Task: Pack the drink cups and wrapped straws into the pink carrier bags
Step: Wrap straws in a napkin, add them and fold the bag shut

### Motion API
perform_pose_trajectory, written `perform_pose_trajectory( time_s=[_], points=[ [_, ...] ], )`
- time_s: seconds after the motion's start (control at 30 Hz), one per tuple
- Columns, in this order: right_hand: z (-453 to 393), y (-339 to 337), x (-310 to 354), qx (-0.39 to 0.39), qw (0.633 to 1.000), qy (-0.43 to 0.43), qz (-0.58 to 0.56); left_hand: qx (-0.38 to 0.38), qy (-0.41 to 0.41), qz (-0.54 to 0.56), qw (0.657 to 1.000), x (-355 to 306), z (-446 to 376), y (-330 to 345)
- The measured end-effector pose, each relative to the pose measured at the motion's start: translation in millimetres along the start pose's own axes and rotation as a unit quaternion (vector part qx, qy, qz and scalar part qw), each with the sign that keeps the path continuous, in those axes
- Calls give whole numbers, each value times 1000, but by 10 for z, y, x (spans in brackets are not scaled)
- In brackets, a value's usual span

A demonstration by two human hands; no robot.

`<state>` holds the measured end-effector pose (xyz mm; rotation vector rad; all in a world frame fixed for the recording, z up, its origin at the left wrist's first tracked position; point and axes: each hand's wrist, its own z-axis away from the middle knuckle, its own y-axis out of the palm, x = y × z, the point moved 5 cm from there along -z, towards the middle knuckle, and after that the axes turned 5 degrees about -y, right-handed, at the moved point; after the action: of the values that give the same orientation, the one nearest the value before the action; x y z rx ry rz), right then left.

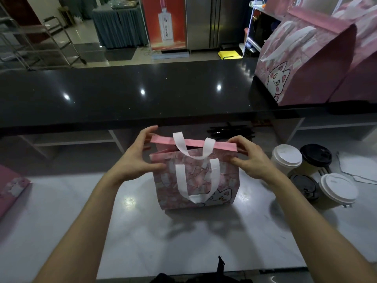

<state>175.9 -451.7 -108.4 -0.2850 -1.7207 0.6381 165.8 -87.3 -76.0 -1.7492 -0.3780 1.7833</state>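
Your hands have open counter [142, 231] at six o'clock and out to nine. At three o'clock four lidded cups [312, 174] crowd together, close beside the pink bag [195, 180]. At twelve the raised black ledge [126, 94] walls you in; more bags [302, 64] stand at two o'clock.

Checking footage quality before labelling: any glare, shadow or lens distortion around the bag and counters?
Head view: ceiling lights glint on the black counter and white worktop; the pink bag and both hands throw soft shadows toward the camera; wide-angle bending curves the counter edge; the room is dim.
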Motion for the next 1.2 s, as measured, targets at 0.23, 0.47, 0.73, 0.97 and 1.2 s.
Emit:
perform_pose_trajectory(
  time_s=[0.23, 0.47, 0.73, 0.97, 1.2],
  points=[
    [109, -9, -17, -22, 1000, -17, -12, -141, 37, 79, 986, 169, -26, 147],
    [151, 34, 97, -51, 995, -49, 75, -167, 90, -32, 981, 152, -59, 207],
    [135, 9, 243, -58, 988, -72, 121, -112, 102, -122, 981, 61, -82, 60],
    [-79, 28, 388, 6, 949, -131, 286, -56, 118, -245, 961, -109, -275, 25],
    [-26, 107, 461, 2, 896, -233, 378, -98, 140, -245, 954, -26, -302, 19]
  ],
)
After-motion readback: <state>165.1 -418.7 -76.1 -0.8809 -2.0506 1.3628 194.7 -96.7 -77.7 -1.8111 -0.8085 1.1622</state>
